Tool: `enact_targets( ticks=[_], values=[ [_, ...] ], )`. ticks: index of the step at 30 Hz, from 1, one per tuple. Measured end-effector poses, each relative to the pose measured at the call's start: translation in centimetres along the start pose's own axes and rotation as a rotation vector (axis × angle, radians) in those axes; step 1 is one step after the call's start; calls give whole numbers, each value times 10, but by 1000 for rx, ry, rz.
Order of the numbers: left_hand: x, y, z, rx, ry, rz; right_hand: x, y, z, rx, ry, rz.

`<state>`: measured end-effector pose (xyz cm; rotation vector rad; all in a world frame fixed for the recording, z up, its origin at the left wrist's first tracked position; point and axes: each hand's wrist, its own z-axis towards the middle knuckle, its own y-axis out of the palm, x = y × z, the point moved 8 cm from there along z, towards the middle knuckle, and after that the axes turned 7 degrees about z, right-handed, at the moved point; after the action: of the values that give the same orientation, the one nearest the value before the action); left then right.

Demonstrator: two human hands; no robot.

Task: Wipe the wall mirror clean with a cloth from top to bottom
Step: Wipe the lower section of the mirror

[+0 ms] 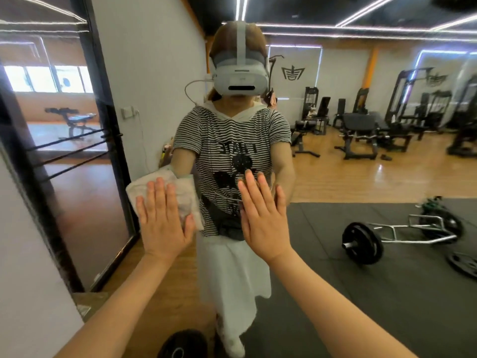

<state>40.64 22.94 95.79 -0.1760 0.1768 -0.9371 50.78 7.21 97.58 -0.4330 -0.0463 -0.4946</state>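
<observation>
Against the mirror (361, 177), at about nine o'clock from centre, the left hand (162, 223) presses a white cloth (180, 192) flat with straight fingers, spreading pressure for wiping. At three o'clock from it, the right hand (263, 215) lies spread and empty on the glass, likely bracing. Both sit around mid-height, so lower glass probably remains.

left hand (163, 223) flat on white cloth (180, 188) against mirror (361, 177), right hand (263, 218) flat on glass, barbell (402, 232) reflected
</observation>
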Motion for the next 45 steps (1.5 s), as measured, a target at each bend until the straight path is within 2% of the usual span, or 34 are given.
enact_targets(
  ticks=[2, 5, 12, 18, 22, 26, 35, 38, 40, 43, 45],
  values=[
    [1, 0, 0, -1, -1, -5, 6, -10, -6, -73, -48, 78],
    [2, 0, -1, -6, -12, -5, 39, -32, -29, -120, -71, 40],
    [3, -2, 3, -122, -63, -33, 162, -94, -66, -81, 38, -153],
    [7, -8, 6, -274, -86, 28, 229, -115, -69, -55, 56, -195],
    [7, -11, 7, -348, -78, 110, 238, -105, -71, -23, -35, -165],
    [10, -11, 6, -393, -138, 119, 238, -99, -76, 48, -30, -105],
    [25, -7, 4, -240, -466, -40, 242, -89, -80, 143, -57, -124],
    [50, -6, 6, -199, -562, -72, 240, -89, -81, 155, -66, -132],
    [92, -6, 9, -194, -498, -68, 241, -89, -81, 149, -60, -131],
    [157, -5, 12, -188, -247, -38, 241, -89, -81, 142, -52, -132],
    [167, -4, 11, -200, -58, -20, 241, -89, -81, 137, -58, -131]
  ],
)
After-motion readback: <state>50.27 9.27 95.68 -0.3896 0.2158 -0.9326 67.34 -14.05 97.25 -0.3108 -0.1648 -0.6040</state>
